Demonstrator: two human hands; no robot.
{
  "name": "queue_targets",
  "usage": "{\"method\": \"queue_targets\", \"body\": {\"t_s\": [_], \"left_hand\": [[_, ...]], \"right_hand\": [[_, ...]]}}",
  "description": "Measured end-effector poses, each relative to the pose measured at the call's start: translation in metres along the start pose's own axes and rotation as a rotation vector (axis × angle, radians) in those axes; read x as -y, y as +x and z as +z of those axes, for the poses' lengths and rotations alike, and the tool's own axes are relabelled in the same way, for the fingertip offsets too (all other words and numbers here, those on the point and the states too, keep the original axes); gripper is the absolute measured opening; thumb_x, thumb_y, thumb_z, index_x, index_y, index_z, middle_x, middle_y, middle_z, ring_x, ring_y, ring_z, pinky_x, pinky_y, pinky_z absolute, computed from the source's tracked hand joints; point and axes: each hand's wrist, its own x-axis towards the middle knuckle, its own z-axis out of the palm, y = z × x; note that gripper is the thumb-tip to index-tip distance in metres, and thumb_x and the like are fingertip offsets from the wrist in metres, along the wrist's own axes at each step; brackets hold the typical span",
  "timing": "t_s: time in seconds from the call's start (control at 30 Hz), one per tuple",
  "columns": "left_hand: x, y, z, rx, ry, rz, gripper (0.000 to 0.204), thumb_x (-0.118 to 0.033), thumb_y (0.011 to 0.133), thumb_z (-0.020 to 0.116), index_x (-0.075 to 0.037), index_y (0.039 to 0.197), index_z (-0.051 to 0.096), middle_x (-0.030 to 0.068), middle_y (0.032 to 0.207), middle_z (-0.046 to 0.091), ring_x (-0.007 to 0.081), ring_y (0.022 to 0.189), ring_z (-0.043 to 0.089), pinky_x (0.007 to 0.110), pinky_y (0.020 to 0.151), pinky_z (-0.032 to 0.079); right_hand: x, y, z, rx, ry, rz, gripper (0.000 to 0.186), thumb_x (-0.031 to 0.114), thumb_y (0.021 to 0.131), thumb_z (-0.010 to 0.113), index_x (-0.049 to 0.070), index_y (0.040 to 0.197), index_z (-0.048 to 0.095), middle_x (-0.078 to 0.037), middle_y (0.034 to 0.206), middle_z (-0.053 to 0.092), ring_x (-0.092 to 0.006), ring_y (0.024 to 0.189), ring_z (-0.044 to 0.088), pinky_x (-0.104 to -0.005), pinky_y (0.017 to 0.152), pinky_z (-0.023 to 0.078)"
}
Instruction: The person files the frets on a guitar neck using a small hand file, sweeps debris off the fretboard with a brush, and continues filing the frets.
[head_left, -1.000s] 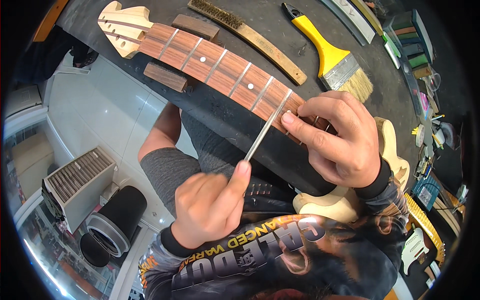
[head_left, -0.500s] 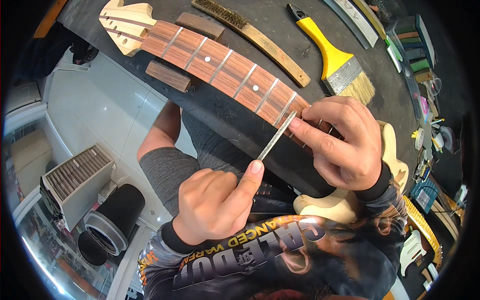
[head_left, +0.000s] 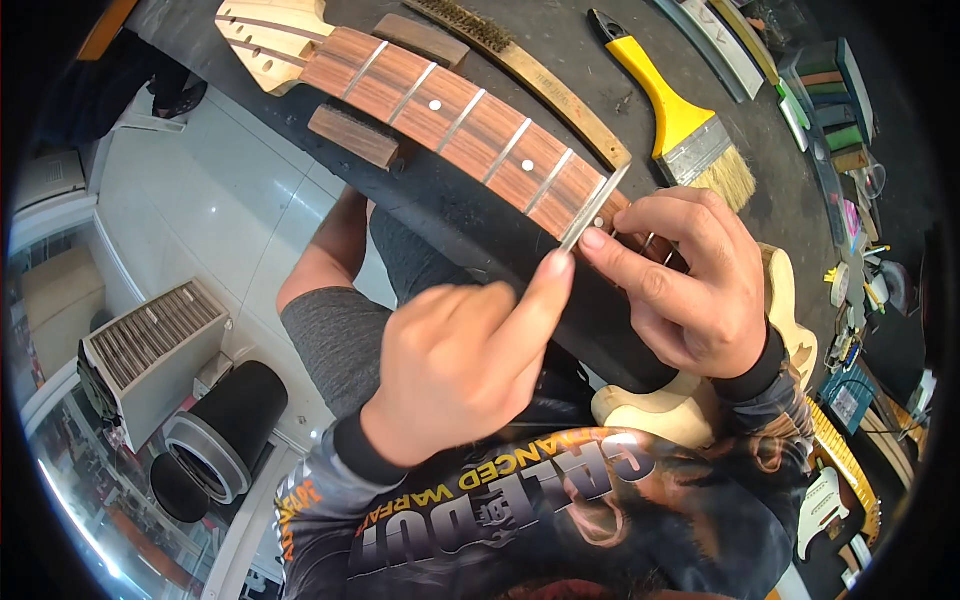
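Observation:
A guitar neck with a reddish wood fretboard, white dot inlays and a pale headstock slants across the bench. My left hand, slightly blurred, is closed on a slim metal file, its index finger stretched along it; the file lies along one of the frets. My right hand grips the neck beside that fret, fingertips on the fretboard, partly covering its lower end. A pale, unfinished guitar body shows behind and below the right hand.
Wooden blocks, a wire brush and a yellow paintbrush lie by the neck on the dark bench. Small tools crowd the right, near another guitar. Below left are a ridged pale box and a black bin.
My left hand and the file have moved up and to the right along the fret, across the fretboard. The neck appears slightly higher and further right in the picture.

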Motion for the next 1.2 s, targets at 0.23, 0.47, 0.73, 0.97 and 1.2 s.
{"method": "queue_targets", "body": {"t_s": [0.23,0.47,0.73,0.97,1.2], "left_hand": [[-0.005,-0.006,-0.009,0.026,0.022,-0.035,0.054,0.012,0.080,0.074,0.007,0.134,0.078,0.0074,0.070,0.060,0.0263,0.054,0.059,0.040,0.054,0.047],[-0.014,-0.061,-0.035,0.091,-0.035,-0.054,0.054,0.013,0.075,0.073,0.008,0.128,0.078,0.0062,0.070,0.056,0.0230,0.051,0.052,0.037,0.050,0.042],[-0.009,-0.059,-0.019,0.002,-0.010,-0.038,0.060,0.003,0.076,0.077,0.004,0.136,0.080,0.0004,0.065,0.041,0.0185,0.049,0.046,0.037,0.050,0.040],[-0.002,-0.010,-0.002,-0.017,0.002,-0.013,0.055,0.015,0.078,0.071,0.007,0.133,0.077,0.0055,0.069,0.057,0.0246,0.052,0.055,0.039,0.051,0.044],[-0.006,-0.048,-0.018,0.033,-0.028,-0.076,0.056,0.014,0.081,0.073,0.008,0.136,0.076,0.0074,0.070,0.059,0.0269,0.052,0.057,0.040,0.052,0.046]], "right_hand": [[0.000,0.004,0.003,0.006,0.011,-0.037,0.072,0.003,0.061,0.081,0.010,0.133,0.083,-0.008,0.115,0.073,-0.0300,0.091,0.070,-0.0406,0.074,0.058],[0.002,0.006,0.002,0.001,0.018,-0.033,0.072,0.002,0.060,0.082,0.010,0.131,0.082,-0.008,0.113,0.073,-0.0297,0.090,0.070,-0.0405,0.073,0.058],[0.000,0.001,0.004,-0.031,0.022,-0.026,0.071,0.002,0.059,0.082,0.009,0.130,0.082,-0.007,0.113,0.073,-0.0294,0.089,0.070,-0.0400,0.072,0.058],[-0.002,0.000,0.003,-0.026,0.002,-0.037,0.072,0.003,0.060,0.081,0.009,0.132,0.082,-0.008,0.113,0.073,-0.0292,0.089,0.070,-0.0399,0.073,0.058],[0.000,0.004,0.005,-0.003,0.033,-0.035,0.076,0.004,0.059,0.081,0.010,0.134,0.082,-0.008,0.115,0.073,-0.0293,0.089,0.070,-0.0399,0.073,0.058]]}}
